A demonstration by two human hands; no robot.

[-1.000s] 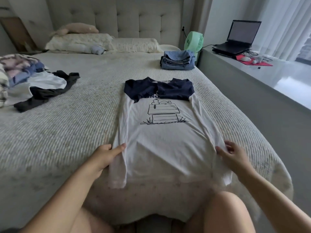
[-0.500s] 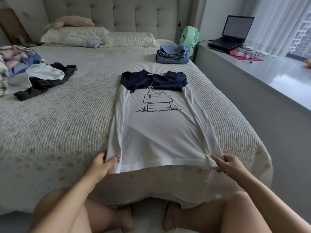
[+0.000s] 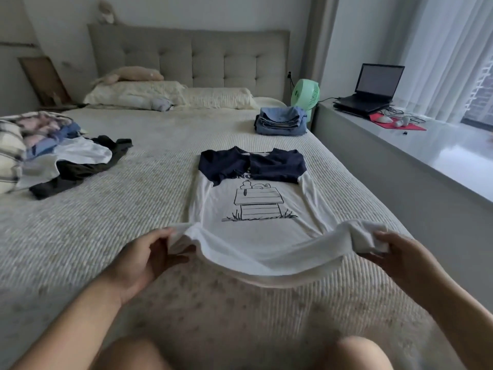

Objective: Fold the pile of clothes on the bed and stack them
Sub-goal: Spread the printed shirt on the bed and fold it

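Note:
A white T-shirt with navy sleeves folded inward and a doghouse print lies flat on the bed. Its bottom hem is lifted off the bedspread and sags between my hands. My left hand pinches the hem's left corner. My right hand grips the right corner. A stack of folded blue clothes sits at the far right of the bed. The unfolded pile of mixed garments lies at the left edge.
Pillows and a padded headboard are at the far end. A green fan stands beside the bed. A grey ledge on the right carries a laptop. My knees show at the bottom.
Both hands slid down the shirt's sides to the bottom corners, took hold, and have now lifted the hem up off the bed and toward the print.

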